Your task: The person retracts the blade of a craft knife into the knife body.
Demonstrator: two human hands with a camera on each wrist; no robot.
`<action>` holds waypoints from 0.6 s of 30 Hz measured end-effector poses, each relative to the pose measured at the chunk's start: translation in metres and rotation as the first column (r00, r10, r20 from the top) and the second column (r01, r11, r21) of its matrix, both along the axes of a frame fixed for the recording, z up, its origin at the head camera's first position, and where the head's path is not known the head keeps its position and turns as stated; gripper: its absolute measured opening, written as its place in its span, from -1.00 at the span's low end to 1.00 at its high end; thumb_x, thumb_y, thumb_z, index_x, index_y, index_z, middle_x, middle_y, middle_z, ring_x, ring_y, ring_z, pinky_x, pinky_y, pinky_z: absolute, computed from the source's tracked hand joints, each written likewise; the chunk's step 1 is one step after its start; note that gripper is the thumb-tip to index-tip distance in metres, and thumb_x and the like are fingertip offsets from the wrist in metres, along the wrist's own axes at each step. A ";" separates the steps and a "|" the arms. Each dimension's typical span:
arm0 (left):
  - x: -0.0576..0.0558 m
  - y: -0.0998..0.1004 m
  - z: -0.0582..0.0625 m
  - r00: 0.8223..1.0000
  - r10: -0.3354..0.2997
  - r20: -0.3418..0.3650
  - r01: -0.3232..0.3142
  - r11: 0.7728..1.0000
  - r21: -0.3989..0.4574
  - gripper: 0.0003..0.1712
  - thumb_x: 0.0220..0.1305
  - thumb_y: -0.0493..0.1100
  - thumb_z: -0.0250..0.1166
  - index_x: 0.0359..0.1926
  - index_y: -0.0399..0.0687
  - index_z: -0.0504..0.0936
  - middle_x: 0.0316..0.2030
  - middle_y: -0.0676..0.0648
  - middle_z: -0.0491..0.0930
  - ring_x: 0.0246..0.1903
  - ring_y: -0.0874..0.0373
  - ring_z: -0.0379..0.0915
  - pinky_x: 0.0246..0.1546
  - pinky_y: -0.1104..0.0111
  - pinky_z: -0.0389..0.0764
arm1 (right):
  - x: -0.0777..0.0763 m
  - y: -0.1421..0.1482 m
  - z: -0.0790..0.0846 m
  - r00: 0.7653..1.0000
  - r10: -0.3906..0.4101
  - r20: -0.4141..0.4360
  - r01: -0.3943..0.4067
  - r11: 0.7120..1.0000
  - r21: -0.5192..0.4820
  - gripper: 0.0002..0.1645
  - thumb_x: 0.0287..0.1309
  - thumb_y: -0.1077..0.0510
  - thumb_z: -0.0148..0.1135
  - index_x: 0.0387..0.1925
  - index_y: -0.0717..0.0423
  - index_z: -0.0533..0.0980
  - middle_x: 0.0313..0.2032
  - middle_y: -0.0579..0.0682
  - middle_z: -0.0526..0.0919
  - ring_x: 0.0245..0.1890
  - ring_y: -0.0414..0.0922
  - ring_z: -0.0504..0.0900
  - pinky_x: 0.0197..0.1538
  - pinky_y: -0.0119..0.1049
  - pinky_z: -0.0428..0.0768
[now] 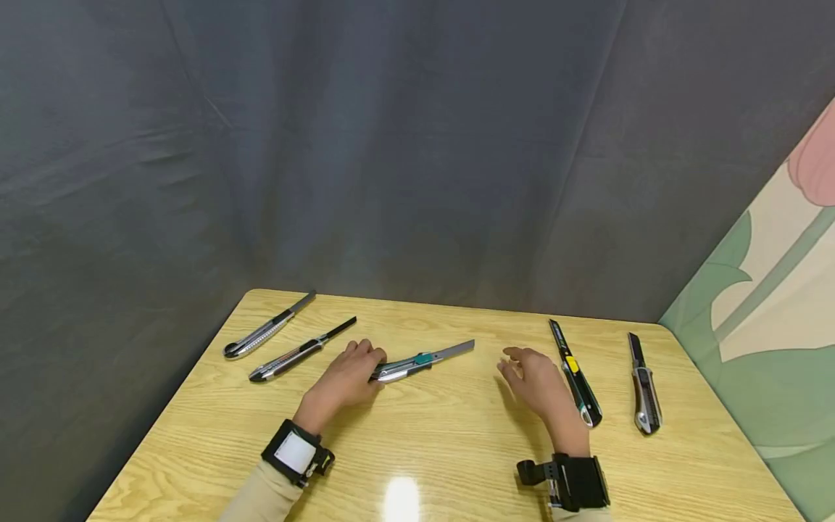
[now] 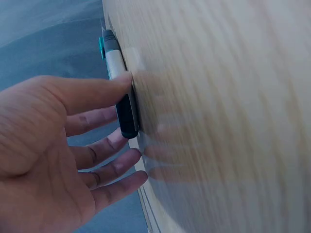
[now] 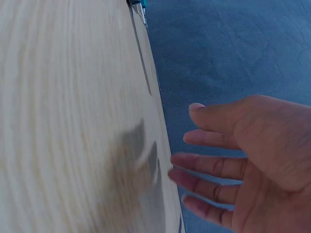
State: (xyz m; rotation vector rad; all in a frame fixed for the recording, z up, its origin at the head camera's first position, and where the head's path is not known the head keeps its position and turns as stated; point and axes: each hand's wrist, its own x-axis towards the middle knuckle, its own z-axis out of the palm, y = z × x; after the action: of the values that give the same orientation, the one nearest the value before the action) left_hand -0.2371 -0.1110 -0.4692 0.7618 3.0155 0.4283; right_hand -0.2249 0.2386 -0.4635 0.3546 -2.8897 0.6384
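Note:
A silver and black utility knife with a teal slider lies in the middle of the table, its blade out and pointing right. My left hand pinches the rear end of its handle between thumb and fingers. In the left wrist view the thumb presses on the side of the knife, and the other fingers spread below. My right hand hovers over the table to the right of the blade tip, fingers relaxed and holding nothing. Its shadow falls on the wood in the right wrist view.
Two silver utility knives, one farther back and one nearer, lie left. On the right are a black knife with a yellow slider and a silver-brown knife. A dark curtain hangs behind the wooden table.

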 end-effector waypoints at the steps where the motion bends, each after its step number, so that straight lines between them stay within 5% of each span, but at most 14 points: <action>1: 0.001 0.001 0.000 1.000 -0.002 -0.010 0.002 1.000 0.000 -0.56 0.08 -0.05 0.40 -0.01 -0.03 0.52 -0.20 -0.07 0.38 -0.23 0.05 0.20 -0.23 0.21 0.47 | 0.000 -0.001 -0.001 1.000 0.005 -0.012 -0.005 1.000 -0.016 -0.54 0.26 0.02 0.14 0.08 0.23 0.50 -0.08 0.28 0.63 -0.17 0.14 0.60 -0.17 0.13 0.66; 9: 0.004 0.002 0.003 0.994 -0.046 -0.098 0.045 0.999 -0.010 -0.65 0.07 -0.20 0.40 -0.10 -0.11 0.54 -0.28 -0.05 0.41 -0.33 0.07 0.24 -0.32 0.28 0.47 | -0.003 -0.013 -0.001 1.000 0.031 0.004 -0.031 0.999 -0.032 -0.62 0.23 0.05 0.18 -0.01 0.19 0.56 -0.22 0.15 0.70 -0.30 -0.01 0.62 -0.27 -0.01 0.69; 18: 0.009 0.006 0.005 0.998 -0.045 -0.044 0.046 0.998 0.035 -0.70 0.09 -0.24 0.36 -0.14 -0.17 0.52 -0.32 -0.03 0.34 -0.30 0.09 0.20 -0.31 0.32 0.46 | -0.003 -0.026 0.004 0.997 0.055 0.048 -0.053 0.998 -0.039 -0.67 0.23 0.07 0.18 -0.06 0.18 0.59 -0.31 0.07 0.71 -0.37 -0.10 0.61 -0.35 -0.09 0.69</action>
State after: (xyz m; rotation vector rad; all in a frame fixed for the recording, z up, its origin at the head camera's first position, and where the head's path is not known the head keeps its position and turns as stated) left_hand -0.2285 -0.1048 -0.4639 0.8513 3.0307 0.4719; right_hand -0.2282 0.2124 -0.4597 0.4188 -2.9193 0.7192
